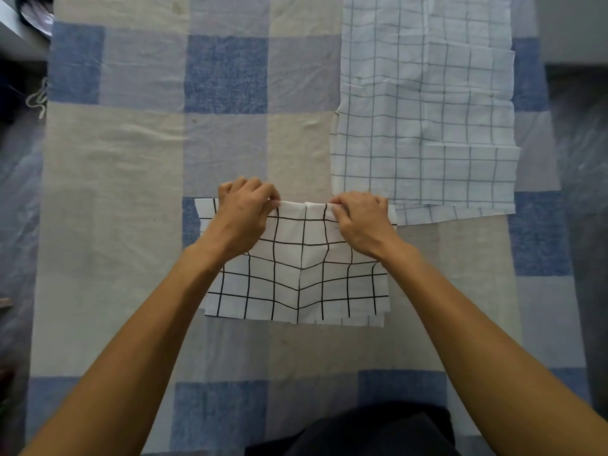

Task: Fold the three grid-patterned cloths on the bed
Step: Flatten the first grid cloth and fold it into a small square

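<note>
A white cloth with a bold black grid (297, 278) lies in the middle of the bed, folded into a rectangle with a vertical crease down its centre. My left hand (245, 213) pinches its far edge on the left side. My right hand (360, 222) pinches the same edge on the right side. To the upper right lie paler grid cloths (424, 103) with thin grey-blue lines, spread flat and overlapping in layers; how many there are I cannot tell. The near corner of the bold cloth touches their lower left edge.
The bed cover (131, 159) is a blue, grey and cream checked blanket with light wrinkles. Dark floor (579, 153) shows along both sides of the bed. A dark object (34, 13) sits at the top left corner. My dark clothing (368, 432) fills the bottom centre.
</note>
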`<action>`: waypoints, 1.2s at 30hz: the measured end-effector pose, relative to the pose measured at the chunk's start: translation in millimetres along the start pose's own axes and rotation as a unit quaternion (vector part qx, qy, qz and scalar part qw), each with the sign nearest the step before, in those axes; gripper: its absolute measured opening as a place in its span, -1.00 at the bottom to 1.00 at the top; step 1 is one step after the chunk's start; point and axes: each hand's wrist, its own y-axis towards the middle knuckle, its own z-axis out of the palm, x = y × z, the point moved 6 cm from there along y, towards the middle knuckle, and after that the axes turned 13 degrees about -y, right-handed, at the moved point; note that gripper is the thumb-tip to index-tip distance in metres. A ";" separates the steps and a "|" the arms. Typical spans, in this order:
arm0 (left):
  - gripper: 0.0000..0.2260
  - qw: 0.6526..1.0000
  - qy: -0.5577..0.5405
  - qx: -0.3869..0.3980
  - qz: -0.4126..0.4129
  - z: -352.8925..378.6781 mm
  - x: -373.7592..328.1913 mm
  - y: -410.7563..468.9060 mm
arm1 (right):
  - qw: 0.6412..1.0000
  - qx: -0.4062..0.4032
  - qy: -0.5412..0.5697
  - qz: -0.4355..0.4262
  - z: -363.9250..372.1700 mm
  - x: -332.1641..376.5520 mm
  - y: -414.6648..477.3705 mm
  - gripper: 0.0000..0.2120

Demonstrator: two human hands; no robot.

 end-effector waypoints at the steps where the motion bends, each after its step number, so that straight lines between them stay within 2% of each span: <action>1: -0.90 1.000 -0.003 -0.008 -0.006 -3.1 3.5 -1.9 | 1.000 -0.002 -0.004 -0.003 -0.2 -0.3 -0.7 -0.74; 5: -0.91 0.999 -0.013 -0.033 -0.036 -10.2 16.6 -6.0 | 0.999 -0.026 -0.035 -0.001 -3.6 -5.1 -4.0 -0.78; 17: -0.75 0.999 -0.021 0.023 -0.011 8.9 -4.7 5.3 | 0.999 -0.040 -0.009 -0.011 -13.5 2.1 -0.9 -0.86; 23: -0.84 0.999 -0.031 0.021 -0.016 12.3 -6.4 10.9 | 0.999 -0.031 0.041 -0.016 -18.2 3.3 0.9 -0.94; 26: -0.89 0.999 -0.040 0.014 -0.012 10.5 -8.4 12.3 | 0.999 -0.037 0.037 -0.015 -18.5 0.4 0.6 -0.89; 30: -0.91 0.999 -0.045 -0.008 0.016 8.0 -19.0 12.6 | 0.997 -0.049 0.036 -0.036 -18.2 11.4 2.4 -0.72; 36: -0.88 0.997 -0.006 -0.037 0.071 3.6 -31.0 10.0 | 0.992 -0.111 0.023 -0.060 -20.2 39.3 1.2 -0.80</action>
